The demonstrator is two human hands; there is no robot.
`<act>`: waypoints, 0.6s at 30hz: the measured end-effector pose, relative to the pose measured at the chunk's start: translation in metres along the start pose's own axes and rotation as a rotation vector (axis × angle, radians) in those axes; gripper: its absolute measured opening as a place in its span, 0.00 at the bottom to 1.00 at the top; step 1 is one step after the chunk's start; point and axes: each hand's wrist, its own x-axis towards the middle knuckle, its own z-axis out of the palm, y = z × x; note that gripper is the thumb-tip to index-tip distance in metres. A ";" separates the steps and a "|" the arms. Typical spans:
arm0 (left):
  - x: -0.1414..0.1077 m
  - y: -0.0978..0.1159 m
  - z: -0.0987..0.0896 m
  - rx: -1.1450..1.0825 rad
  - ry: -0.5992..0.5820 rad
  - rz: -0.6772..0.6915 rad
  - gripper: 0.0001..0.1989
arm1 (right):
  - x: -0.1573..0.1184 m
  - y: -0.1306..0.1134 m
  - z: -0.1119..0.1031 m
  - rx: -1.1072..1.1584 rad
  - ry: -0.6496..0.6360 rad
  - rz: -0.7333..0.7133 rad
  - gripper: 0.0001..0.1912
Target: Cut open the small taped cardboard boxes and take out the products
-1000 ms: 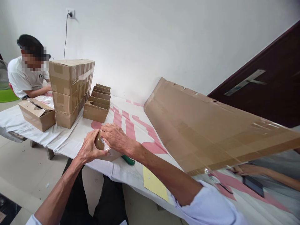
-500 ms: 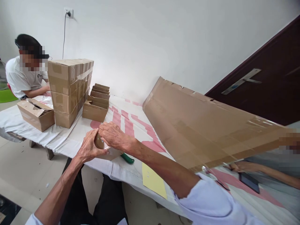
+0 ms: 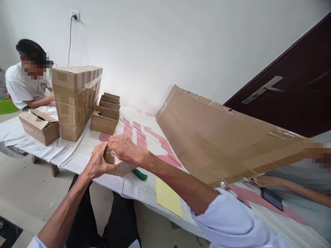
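A small cardboard box [image 3: 125, 168] sits at the front edge of the table, partly covered by my hands. My left hand [image 3: 100, 161] grips its left side, thumb along the near face and fingers over the top. My right hand [image 3: 123, 146] is closed over the far top edge, its fingertips meeting those of the left; what they pinch there is hidden. Some clear, shiny film shows on the box top between the hands. Just right of the box lies a green handle [image 3: 140, 174], its other end out of sight.
Stacked taped boxes [image 3: 74, 103], a closed box [image 3: 38, 125] and a row of open boxes [image 3: 104, 122] stand to the left. A large cardboard sheet [image 3: 222, 134] leans at right. Yellow paper [image 3: 168, 198] lies near the edge. One person sits left; another, right, holds a phone [image 3: 272, 198].
Both hands keep nearly the same hold on the box. The whole view has shifted very slightly; nothing on the table has visibly moved.
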 end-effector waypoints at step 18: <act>-0.010 -0.044 -0.037 0.048 -0.027 -0.116 0.53 | -0.142 0.048 -0.039 0.824 0.584 0.427 0.05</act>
